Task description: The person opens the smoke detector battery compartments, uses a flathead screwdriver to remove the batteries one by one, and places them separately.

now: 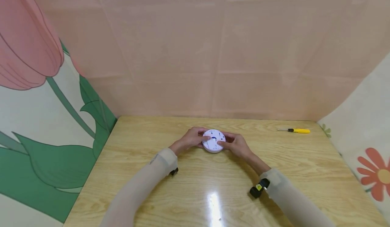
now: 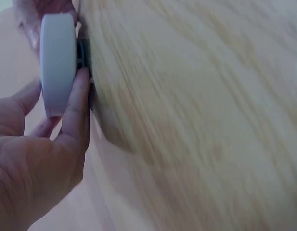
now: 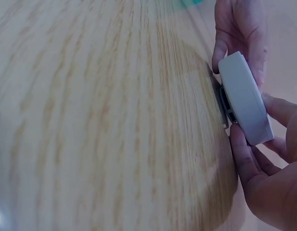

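Both hands hold a round white smoke detector [image 1: 214,145] just over the wooden table, its flat face with printed marks and small slots turned up. On its left side, the left hand [image 1: 192,137] grips the rim, thumb on top and fingers beneath. The right hand [image 1: 238,145] pinches the opposite side, its thumb also on the upper face. In the left wrist view the smoke detector [image 2: 59,62] shows its smooth white side wall, with a dark slotted part below. The right wrist view shows the same wall of the smoke detector [image 3: 244,96] and fingertips under it.
A screwdriver [image 1: 300,130] with a yellow and black handle lies at the back right of the wooden table [image 1: 195,193]. A plain pinkish cloth [image 1: 213,50] hangs behind the table's back edge. Flower-printed panels stand left and right.
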Available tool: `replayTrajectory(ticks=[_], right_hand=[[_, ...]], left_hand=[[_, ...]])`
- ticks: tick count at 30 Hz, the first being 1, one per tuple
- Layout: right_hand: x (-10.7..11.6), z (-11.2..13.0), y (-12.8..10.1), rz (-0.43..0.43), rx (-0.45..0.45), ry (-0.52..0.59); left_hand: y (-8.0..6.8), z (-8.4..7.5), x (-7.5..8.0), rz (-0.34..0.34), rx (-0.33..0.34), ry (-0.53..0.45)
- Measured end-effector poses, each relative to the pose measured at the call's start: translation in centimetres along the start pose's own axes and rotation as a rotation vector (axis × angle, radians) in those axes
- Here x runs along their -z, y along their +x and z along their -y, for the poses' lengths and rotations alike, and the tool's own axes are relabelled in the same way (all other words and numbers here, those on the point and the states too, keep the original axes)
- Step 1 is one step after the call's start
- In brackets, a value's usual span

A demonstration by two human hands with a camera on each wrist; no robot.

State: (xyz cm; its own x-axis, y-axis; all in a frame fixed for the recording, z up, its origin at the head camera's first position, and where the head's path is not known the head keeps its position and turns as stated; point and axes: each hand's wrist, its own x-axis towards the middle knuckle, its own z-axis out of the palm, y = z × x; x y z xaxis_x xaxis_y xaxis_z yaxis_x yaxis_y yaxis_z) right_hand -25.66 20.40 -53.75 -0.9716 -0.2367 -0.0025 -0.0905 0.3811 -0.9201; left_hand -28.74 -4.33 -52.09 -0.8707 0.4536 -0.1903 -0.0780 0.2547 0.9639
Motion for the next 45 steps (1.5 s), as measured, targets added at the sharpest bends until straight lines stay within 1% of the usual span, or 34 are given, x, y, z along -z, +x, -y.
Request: replayTrajectory(ticks=[4,5,7,9,11,14,20,24,28,31,33,37,40,42,45], right_hand=[[0.1,0.0,0.1,0.008,0.012,0.002],[0.1,0.0,0.1,0.008,0.014,0.004],[0.2,0.0,0.2,0.012,0.016,0.018],[0.2,0.1,0.2,0.015,0.017,0.021],[0.3,0.1,0.3,0.017,0.016,0.024],[0.3,0.2,0.4,0.026,0.020,0.023],[0.8,0.1,0.8,0.067,0.041,-0.008],[0.9,0.0,1.0,0.079,0.018,-0.026],[0.9,0.1,1.0,0.080,0.026,-0.046],[0.8,0.3,0.7,0.058,0.058,-0.063],[0.7,0.4,0.6,0.022,0.079,-0.092],[0.4,0.7,0.2,-0.077,0.149,-0.186],[-0.1,1.0,-0.1,-0.145,0.218,-0.252],[-0.5,1.1,-0.3,-0.177,0.261,-0.293],[-1.2,1.2,-0.5,-0.212,0.299,-0.348]], left_hand=[[-0.2,0.1,0.7,0.098,-0.014,-0.067],[-0.2,0.1,0.9,0.120,-0.023,-0.068],[-0.4,0.0,1.3,0.159,-0.049,-0.047],[-0.6,-0.1,1.6,0.186,-0.076,-0.003],[-0.7,-0.2,2.0,0.199,-0.102,0.056],[-0.8,-0.4,2.2,0.211,-0.111,0.110],[-0.6,-0.5,2.2,0.223,-0.108,0.179],[-0.3,-0.4,2.2,0.222,-0.109,0.235],[-0.1,-0.3,2.0,0.218,-0.123,0.252],[0.0,-0.1,2.0,0.204,-0.132,0.260],[0.0,0.0,1.9,0.189,-0.131,0.269],[0.0,0.1,1.7,0.165,-0.136,0.266],[-0.1,0.2,1.7,0.157,-0.143,0.255],[-0.1,0.3,1.6,0.153,-0.147,0.251],[-0.1,0.4,1.6,0.153,-0.161,0.249]])
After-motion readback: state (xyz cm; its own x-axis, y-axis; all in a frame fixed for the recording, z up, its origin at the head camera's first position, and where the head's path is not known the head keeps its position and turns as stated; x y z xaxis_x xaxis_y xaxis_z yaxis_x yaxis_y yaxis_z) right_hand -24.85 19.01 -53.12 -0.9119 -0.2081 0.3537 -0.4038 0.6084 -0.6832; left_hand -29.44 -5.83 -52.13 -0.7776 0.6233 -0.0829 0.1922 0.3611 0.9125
